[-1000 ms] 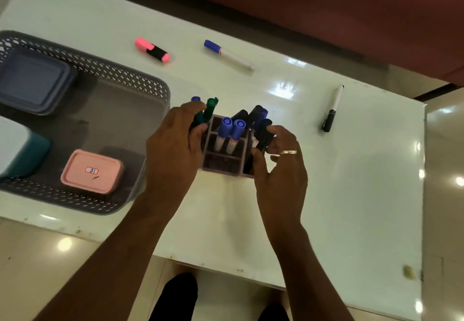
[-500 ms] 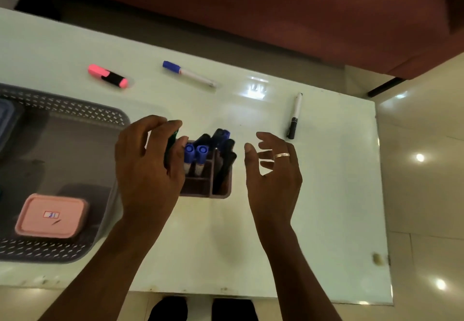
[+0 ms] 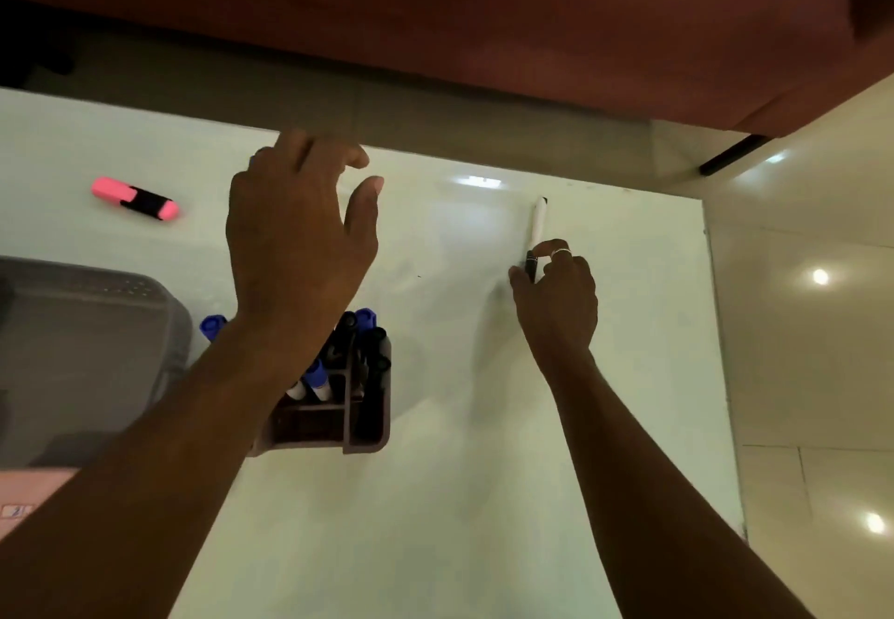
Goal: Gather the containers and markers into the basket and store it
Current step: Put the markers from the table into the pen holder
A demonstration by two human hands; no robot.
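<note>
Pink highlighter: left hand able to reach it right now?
Probably yes: the left hand hovers open, and the pink highlighter lies uncovered to its left with nothing between them.

The right hand (image 3: 556, 299) pinches the black-capped end of a white marker (image 3: 538, 221) lying on the white table (image 3: 484, 497). The left hand (image 3: 300, 231) is near the table's far edge with fingers loosely spread and nothing visibly in it. A pink highlighter (image 3: 135, 199) lies apart to the left. Under the left forearm stands a dark holder (image 3: 367, 425) of blue and black markers, just beside the grey basket (image 3: 96, 328)
</note>
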